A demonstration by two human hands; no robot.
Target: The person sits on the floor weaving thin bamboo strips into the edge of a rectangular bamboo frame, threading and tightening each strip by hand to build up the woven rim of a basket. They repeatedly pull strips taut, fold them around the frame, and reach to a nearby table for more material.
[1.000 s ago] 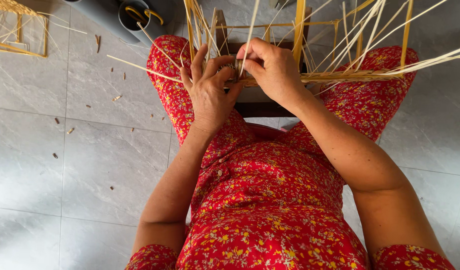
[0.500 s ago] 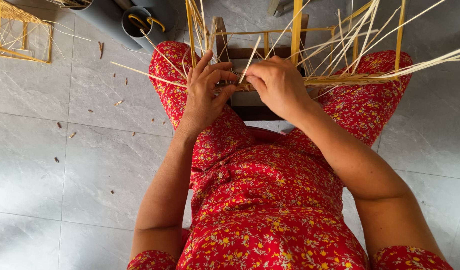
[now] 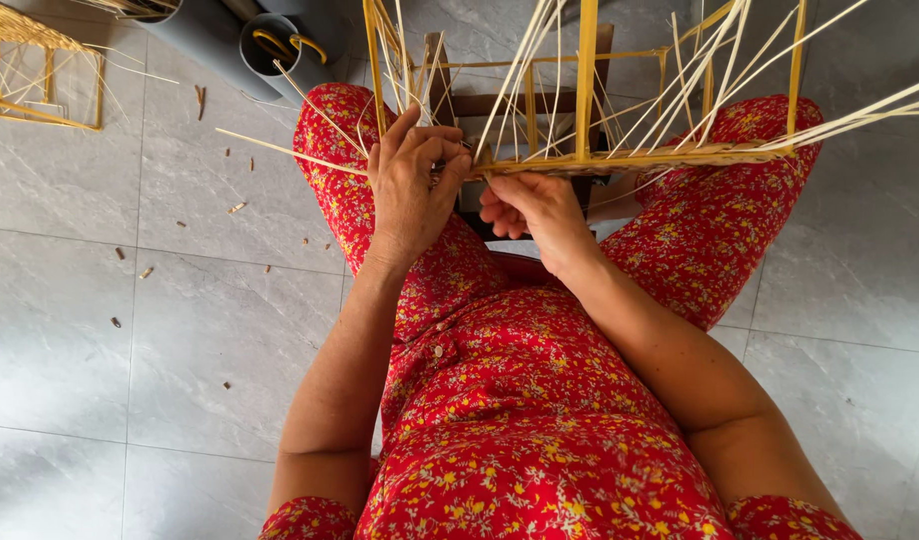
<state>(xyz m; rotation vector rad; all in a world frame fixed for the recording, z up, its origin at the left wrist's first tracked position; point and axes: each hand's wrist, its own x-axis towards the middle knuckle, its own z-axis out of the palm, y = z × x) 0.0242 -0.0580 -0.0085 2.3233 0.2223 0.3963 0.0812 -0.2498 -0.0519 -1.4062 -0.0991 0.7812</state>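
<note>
Head view: left hand fingers curl shut on the woven strip rim at 12 o'clock; right hand pinches a strip beneath. Weaving seems midway; threading that strip next needs steady tension. Scraps lie at 9 o'clock.

Left hand curled over left corner of yellow cane frame, fingers pinching thin strip. Right hand just beside it, below frame edge, fingertips on strip ends. Loose strips jut out beyond left hand. Grey pot farther up-left. Cane offcuts on grey tiled floor, left of left hand.
</note>
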